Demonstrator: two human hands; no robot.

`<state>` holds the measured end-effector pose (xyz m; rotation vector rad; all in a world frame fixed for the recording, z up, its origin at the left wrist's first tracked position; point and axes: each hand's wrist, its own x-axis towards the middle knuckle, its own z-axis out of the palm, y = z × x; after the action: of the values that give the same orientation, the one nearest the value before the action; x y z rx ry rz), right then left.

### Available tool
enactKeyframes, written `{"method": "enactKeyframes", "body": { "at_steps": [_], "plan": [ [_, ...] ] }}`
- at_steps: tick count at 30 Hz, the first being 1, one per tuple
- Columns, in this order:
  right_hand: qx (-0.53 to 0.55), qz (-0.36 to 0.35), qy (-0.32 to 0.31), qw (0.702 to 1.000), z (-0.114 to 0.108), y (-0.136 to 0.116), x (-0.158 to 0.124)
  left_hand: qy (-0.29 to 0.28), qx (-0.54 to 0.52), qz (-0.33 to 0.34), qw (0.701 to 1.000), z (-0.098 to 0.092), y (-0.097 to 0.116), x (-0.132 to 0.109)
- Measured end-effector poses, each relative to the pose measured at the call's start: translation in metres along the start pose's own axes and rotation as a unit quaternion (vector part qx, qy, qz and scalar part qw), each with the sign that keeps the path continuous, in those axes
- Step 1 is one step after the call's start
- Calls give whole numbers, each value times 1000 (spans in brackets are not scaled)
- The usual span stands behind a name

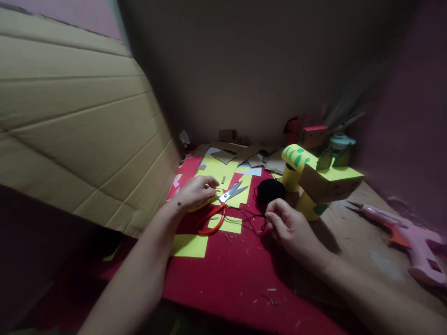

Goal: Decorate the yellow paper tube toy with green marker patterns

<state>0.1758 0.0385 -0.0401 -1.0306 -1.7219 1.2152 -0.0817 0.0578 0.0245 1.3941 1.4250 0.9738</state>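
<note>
My right hand (pixel 288 227) pinches a strand of black yarn (pixel 262 216) between thumb and fingers. Just behind it sits a ball of black yarn (pixel 270 190) on the red table cover. My left hand (pixel 199 190) has its fingers curled above a curved yellow object (pixel 203 204), mostly hidden beneath the palm. Whatever its fingers hold cannot be made out. Between both hands lie red-handled scissors (pixel 225 197), blades apart and pointing away to the right. Beside the right hand stands a yellow and cardboard animal-like figure (pixel 330 179) with green spots.
A large cardboard panel (pixel 87 116) leans along the left. Yellow paper pieces (pixel 190 245) and cardboard scraps (pixel 244 153) cover the middle and back. A pink glue gun (pixel 401 232) lies at right on a brown board (pixel 370 265). A red figure (pixel 312 135) stands behind.
</note>
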Motion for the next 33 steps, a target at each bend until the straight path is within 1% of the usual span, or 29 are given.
{"method": "enactKeyframes", "body": {
  "at_steps": [1,2,3,6,9,10,12,15,17,20,22,24,26,29,31,33],
  "plan": [
    [-1,2,-5,1000,0,-1,-1,16,-6,8,1000,6,2,-2],
    [-2,5,-9,1000,-1,-2,-2,16,-13,11,1000,13,3,-4],
    [-2,9,-10,1000,-1,-4,-3,1,-21,9,1000,21,3,-6],
    [-1,28,-5,1000,-1,-8,-5,-114,-63,-19,991,50,0,-13],
    [4,50,-5,999,0,-10,-3,-220,-92,-49,970,72,-7,-18],
    [7,56,-7,998,0,-10,-3,-242,-96,-54,964,77,-8,-19],
    [14,66,-12,998,1,-10,-2,-261,-96,-60,959,83,-9,-21],
    [27,76,-23,996,1,-9,-1,-240,-71,-66,966,86,-7,-26],
    [36,82,-30,996,2,-9,-1,-215,-35,-51,975,87,-5,-29],
    [52,90,-38,994,4,-11,-2,-163,43,23,985,88,-4,-33],
    [64,95,-42,992,6,-12,-5,-137,90,83,983,89,-3,-34],
    [76,97,-46,991,6,-14,-6,-132,120,125,976,88,-2,-35],
    [87,96,-46,990,5,-15,-6,-129,138,145,971,87,0,-35],
    [103,90,-42,990,1,-16,-3,-115,144,145,972,82,4,-36],
    [107,88,-42,989,-3,-18,1,-115,132,123,977,77,5,-36],
    [101,91,-50,990,-7,-20,3,-128,109,88,982,72,5,-34]
  ]
}}
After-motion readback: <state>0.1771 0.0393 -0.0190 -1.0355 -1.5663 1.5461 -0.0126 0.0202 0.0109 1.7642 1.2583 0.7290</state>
